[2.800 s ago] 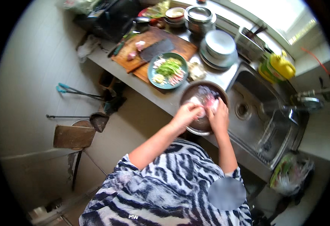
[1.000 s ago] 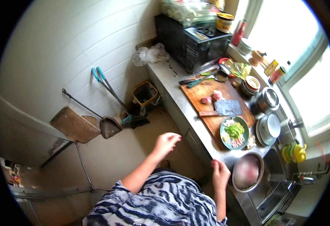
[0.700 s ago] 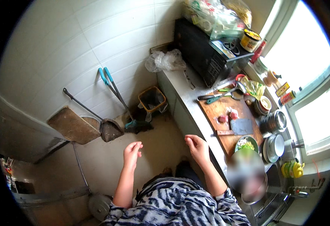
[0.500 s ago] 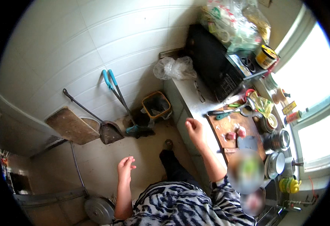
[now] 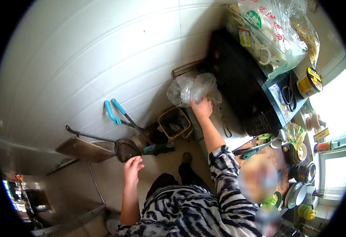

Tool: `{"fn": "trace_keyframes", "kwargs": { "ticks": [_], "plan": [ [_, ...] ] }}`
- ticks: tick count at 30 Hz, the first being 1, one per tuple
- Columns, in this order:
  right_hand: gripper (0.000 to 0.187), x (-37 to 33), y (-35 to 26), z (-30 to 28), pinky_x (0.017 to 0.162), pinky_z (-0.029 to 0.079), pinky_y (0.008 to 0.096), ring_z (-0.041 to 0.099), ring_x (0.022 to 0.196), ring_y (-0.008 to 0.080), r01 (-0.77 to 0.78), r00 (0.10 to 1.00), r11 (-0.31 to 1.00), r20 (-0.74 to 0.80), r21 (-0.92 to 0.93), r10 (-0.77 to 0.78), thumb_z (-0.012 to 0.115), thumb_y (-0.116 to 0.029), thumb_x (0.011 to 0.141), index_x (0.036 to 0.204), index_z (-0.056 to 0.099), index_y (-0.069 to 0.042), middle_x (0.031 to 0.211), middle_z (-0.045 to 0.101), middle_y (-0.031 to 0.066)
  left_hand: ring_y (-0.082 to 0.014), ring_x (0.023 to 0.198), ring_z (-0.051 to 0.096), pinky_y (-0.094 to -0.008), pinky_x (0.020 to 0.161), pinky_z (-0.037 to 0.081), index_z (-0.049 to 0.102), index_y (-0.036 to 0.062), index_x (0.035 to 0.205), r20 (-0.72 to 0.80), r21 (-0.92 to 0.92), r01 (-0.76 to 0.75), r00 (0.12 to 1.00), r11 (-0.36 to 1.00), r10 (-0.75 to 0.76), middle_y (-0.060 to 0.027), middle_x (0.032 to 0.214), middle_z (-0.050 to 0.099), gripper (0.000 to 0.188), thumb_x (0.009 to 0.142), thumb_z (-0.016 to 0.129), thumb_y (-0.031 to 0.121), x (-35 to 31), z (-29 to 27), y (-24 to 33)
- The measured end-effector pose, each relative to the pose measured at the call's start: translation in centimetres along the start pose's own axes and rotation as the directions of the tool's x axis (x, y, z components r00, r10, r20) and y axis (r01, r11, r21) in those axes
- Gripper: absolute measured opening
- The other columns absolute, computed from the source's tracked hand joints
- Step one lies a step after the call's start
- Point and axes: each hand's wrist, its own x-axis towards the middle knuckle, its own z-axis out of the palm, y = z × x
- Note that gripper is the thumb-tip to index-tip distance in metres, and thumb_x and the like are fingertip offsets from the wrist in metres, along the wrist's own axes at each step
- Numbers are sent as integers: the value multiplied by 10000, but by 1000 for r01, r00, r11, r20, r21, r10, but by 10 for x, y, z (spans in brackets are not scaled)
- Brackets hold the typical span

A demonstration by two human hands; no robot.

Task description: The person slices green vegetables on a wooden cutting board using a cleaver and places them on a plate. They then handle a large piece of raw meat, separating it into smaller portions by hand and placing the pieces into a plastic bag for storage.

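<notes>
At the far end of the counter, my right hand (image 5: 203, 108) closes its fingers on the lower edge of a crumpled clear plastic bag (image 5: 194, 87). The bag lies beside a black microwave-like appliance (image 5: 236, 79), and part of my grip is hidden against it. My left hand (image 5: 132, 170) hangs in the air over the floor, fingers loosely curled and a little apart, with nothing seen in it. Below the bag, against the wall, stands a yellow-rimmed bin (image 5: 166, 133) with a dark liner.
A blue-handled broom (image 5: 131, 120), a dustpan (image 5: 126, 150) and a wooden board (image 5: 82, 149) lean by the white wall. Along the window side are a cutting board (image 5: 273, 152), a green-handled utensil (image 5: 252, 152), stacked bowls (image 5: 295, 194) and a paper tub (image 5: 309, 83). Filled plastic bags (image 5: 273, 33) top the appliance.
My right hand has moved forward from beside the cutting board to the plastic bag and taken hold of it. My left hand stays in nearly the same place. My body has stepped forward.
</notes>
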Motion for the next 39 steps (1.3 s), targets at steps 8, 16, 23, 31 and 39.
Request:
{"fn": "trace_keyframes", "kwargs": {
  "ticks": [8, 16, 23, 31, 39],
  "plan": [
    [272, 25, 21, -47, 767, 480, 370, 614, 835, 254, 267, 950, 806, -285, 528, -128, 640, -234, 897, 1015, 632, 10, 873, 642, 134, -132, 734, 643, -248, 678, 521, 652, 16, 1082, 354, 180, 58, 927, 982, -120, -68, 955, 663, 256, 949, 625, 233, 70, 114, 28],
    [117, -14, 31, -115, 682, 358, 197, 428, 740, 38, 178, 978, 514, -211, 839, 5, 598, -170, 965, 981, 568, -58, 819, 502, -58, -306, 1197, 474, -493, 886, 488, 195, 134, 1491, 455, 193, 117, 869, 974, -195, -141, 1456, 311, 867, 856, 731, 381, 153, 246, 42],
    [78, -42, 53, -111, 769, 417, 221, 534, 831, 61, 10, 989, 197, -39, 980, 140, 589, -148, 964, 999, 560, -85, 918, 604, -20, -261, 934, 609, -379, 701, 522, 470, 47, 1260, 440, -77, 280, 871, 957, -219, -117, 1163, 575, 513, 871, 708, 281, 267, 310, 0],
    [74, -64, 49, -114, 903, 395, 260, 525, 985, 93, 61, 993, 171, -78, 983, 94, 557, -87, 965, 1035, 532, -93, 1078, 590, 8, -110, 1027, 526, -266, 886, 420, 595, 21, 1020, 522, -222, -224, 795, 949, 310, -9, 1197, 486, 176, 851, 639, 47, 229, 254, 55],
    [167, -36, 23, -85, 1025, 371, 334, 448, 1285, 244, 322, 945, 777, -234, 541, -229, 631, 26, 853, 965, 525, -39, 1376, 478, 132, -207, 1075, 602, -358, 944, 477, 564, 32, 1223, 785, -382, 154, 575, 911, 231, -82, 1201, 608, 357, 876, 616, 98, 177, 227, 150]
  ]
}}
